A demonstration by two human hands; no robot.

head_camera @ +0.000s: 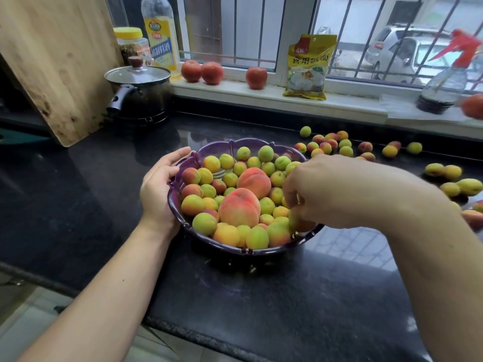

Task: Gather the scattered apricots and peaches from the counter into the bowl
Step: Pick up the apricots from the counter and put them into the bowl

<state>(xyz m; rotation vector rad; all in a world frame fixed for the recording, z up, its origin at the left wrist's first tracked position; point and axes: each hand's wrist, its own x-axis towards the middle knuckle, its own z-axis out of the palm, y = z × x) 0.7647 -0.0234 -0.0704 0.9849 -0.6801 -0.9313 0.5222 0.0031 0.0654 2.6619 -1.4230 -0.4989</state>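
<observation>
A purple scalloped bowl (230,250) stands on the black counter, heaped with small green-orange apricots (204,223) and two large peaches (239,207). My left hand (156,186) grips the bowl's left rim. Over the bowl's right side hovers my right hand (329,190), fingers curled down around apricots that are mostly hidden by the fingers. More apricots lie scattered on the counter behind the bowl (326,146) and at the right (452,178). A peach (474,218) lies partly cut off at the right edge.
A lidded black pot (138,92) and a leaning wooden board (52,61) stand at the back left. On the windowsill are three red fruits (202,71), a yellow bag (308,66), bottles and a spray bottle (447,84). The counter's front edge runs below the bowl.
</observation>
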